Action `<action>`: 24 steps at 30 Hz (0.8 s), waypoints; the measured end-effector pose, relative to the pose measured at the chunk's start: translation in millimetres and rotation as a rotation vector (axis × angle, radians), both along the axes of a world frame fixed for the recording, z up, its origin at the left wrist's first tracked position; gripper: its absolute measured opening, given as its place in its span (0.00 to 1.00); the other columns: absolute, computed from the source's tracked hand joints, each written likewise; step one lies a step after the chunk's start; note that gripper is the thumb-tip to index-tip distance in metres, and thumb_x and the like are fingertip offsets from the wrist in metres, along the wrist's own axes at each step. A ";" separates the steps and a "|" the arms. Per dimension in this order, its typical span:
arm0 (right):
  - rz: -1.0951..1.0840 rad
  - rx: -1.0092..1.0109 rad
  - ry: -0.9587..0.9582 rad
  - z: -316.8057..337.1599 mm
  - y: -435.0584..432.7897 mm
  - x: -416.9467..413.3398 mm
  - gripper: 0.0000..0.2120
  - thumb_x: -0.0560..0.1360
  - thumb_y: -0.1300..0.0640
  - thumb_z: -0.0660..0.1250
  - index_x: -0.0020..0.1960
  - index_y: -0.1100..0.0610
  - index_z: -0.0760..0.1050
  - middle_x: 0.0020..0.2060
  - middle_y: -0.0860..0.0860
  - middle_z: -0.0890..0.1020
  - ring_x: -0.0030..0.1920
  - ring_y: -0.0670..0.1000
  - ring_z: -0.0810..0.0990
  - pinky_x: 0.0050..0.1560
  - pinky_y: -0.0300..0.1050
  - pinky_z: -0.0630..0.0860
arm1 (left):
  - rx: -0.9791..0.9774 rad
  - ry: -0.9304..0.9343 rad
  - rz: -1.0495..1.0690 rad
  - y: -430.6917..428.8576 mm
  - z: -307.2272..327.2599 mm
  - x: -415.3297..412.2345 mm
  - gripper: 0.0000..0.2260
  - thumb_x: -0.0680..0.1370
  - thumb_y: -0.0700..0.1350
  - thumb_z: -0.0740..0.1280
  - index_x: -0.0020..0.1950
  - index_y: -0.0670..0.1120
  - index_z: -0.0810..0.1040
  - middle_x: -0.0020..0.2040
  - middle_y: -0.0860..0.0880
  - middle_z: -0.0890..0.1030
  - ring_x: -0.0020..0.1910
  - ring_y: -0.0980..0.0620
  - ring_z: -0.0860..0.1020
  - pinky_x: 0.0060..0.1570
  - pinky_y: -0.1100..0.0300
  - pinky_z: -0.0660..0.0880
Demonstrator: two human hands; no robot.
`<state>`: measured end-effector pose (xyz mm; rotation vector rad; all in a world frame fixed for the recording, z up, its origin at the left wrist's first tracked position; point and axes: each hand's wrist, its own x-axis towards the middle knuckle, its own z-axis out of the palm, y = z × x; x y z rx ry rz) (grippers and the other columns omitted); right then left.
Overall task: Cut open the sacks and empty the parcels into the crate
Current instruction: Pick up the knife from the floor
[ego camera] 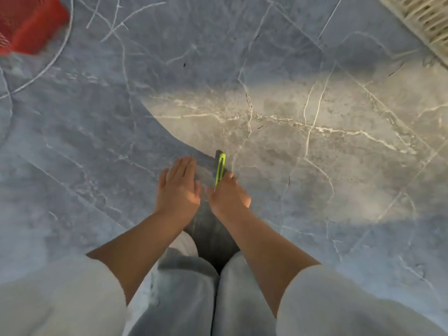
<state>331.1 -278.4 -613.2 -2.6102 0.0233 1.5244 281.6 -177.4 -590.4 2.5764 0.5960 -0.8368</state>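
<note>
- Crate point(423, 19): cream, slatted, only one corner showing at the upper right edge; it stands on the floor, well apart from both hands.
- Right hand point(229, 197): fingers curled round a green and black cutter point(220, 169), its tip pointing away from the person.
- Left hand point(178, 187): flat, palm down, fingers straight and together, holding nothing; just beside the right hand.
- Both forearms bare and reaching forward and down; pale sleeves point(60, 299) pushed up near the elbows.
- Light grey trousers point(184, 287) between the arms.
- Floor point(315, 117): grey marble-look tiles with white veins, a sunlit patch right of centre.
- Red mesh thing point(26, 25), blurred, at the upper left corner.
</note>
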 end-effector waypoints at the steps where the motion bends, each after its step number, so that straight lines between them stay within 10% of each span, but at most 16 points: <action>1: 0.051 -0.034 -0.064 -8.2 3.5 -1.8 0.23 0.79 0.49 0.62 0.69 0.59 0.61 0.64 0.54 0.73 0.62 0.57 0.77 0.53 0.50 0.73 | 0.003 0.013 0.026 1.4 -7.0 2.5 0.24 0.83 0.48 0.54 0.78 0.45 0.54 0.79 0.49 0.54 0.78 0.52 0.49 0.75 0.51 0.46; 7: -0.099 -0.005 0.017 6.2 1.3 -10.9 0.11 0.81 0.56 0.58 0.62 0.55 0.69 0.56 0.54 0.80 0.57 0.57 0.80 0.45 0.48 0.71 | -0.104 -0.008 -0.020 -7.4 21.0 15.1 0.26 0.82 0.47 0.56 0.78 0.46 0.52 0.77 0.49 0.59 0.76 0.52 0.56 0.74 0.53 0.51; 14: -0.214 -0.025 0.063 78.4 -42.1 10.4 0.25 0.80 0.49 0.60 0.72 0.58 0.57 0.63 0.54 0.75 0.62 0.59 0.76 0.53 0.53 0.74 | -0.113 -0.015 0.068 -16.8 101.6 39.0 0.25 0.82 0.46 0.56 0.78 0.46 0.53 0.77 0.46 0.61 0.75 0.49 0.60 0.74 0.51 0.55; 24: -0.091 0.045 -0.164 -1.2 -24.2 -9.4 0.20 0.79 0.54 0.61 0.68 0.58 0.62 0.62 0.54 0.70 0.63 0.55 0.71 0.52 0.51 0.73 | -0.141 -0.120 0.107 -13.2 46.1 43.8 0.25 0.82 0.45 0.56 0.78 0.46 0.54 0.76 0.47 0.61 0.74 0.49 0.60 0.73 0.51 0.57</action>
